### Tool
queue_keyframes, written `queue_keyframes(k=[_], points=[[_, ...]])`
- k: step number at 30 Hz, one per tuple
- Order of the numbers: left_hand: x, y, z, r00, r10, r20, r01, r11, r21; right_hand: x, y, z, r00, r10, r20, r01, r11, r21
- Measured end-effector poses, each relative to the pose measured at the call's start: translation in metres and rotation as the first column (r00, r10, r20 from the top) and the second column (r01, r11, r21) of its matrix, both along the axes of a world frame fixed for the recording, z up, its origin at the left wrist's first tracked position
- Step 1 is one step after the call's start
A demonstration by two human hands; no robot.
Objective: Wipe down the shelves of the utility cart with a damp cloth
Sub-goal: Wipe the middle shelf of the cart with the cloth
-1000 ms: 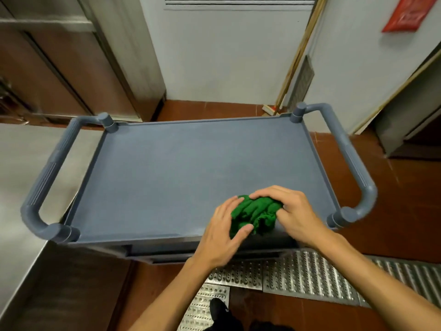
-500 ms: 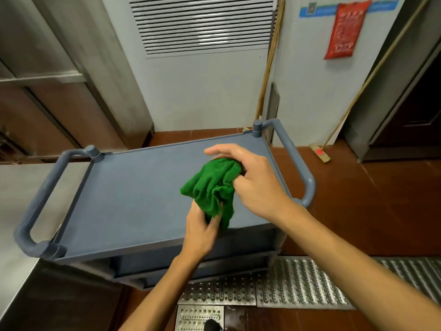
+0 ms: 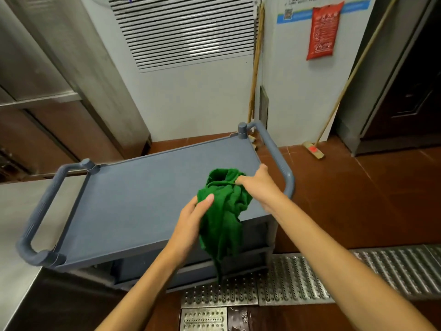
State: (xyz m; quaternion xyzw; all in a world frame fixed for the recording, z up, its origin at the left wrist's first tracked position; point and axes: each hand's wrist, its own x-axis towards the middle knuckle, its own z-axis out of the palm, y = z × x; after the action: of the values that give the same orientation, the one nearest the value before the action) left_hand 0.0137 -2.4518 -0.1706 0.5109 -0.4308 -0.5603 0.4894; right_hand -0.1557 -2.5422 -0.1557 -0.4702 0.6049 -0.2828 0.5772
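A grey-blue utility cart point(image 3: 133, 199) stands in front of me, its flat top shelf bare. Above the shelf's near right corner I hold a green cloth point(image 3: 224, 218), lifted off the surface and hanging loose past the cart's front edge. My right hand point(image 3: 259, 185) pinches the cloth's upper edge. Lower down, my left hand point(image 3: 191, 223) grips its left side with thumb on top. The cart's lower shelves are mostly hidden under the top one.
Cart handles stick out at the left point(image 3: 38, 216) and right point(image 3: 279, 158) ends. A steel counter point(image 3: 14, 223) borders the left. Metal drain grating point(image 3: 310, 275) runs along the floor near me. Broom handles point(image 3: 255, 68) lean on the back wall.
The cloth was bunched on the shelf under both hands, then lifted. Now it has unfurled and hangs longer, with my hands spread further apart along it. My view has tilted upward.
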Motion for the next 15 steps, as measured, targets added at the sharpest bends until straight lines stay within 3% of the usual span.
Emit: queue_keyframes(k=[2,6,11,15], points=[[-0.005,-0.001,0.001,0.998,0.040,-0.049,-0.037,0.998,0.059,-0.007,0.010,-0.020,1.000,-0.012,0.016,0.010,0.997,0.076],[-0.006,0.004,-0.001,0.995,0.092,-0.025,-0.090,0.993,0.077,-0.018,0.055,-0.029,0.989,0.079,-0.126,-0.076,0.997,0.028],[-0.001,0.021,0.002,0.996,0.004,-0.089,0.003,0.997,0.074,-0.014,0.109,-0.019,0.991,0.114,-0.076,-0.132,0.949,-0.286],[0.011,0.032,0.003,0.994,-0.017,-0.110,0.026,0.997,0.079,0.010,0.121,-0.026,0.970,0.061,-0.234,-0.169,0.861,-0.479]])
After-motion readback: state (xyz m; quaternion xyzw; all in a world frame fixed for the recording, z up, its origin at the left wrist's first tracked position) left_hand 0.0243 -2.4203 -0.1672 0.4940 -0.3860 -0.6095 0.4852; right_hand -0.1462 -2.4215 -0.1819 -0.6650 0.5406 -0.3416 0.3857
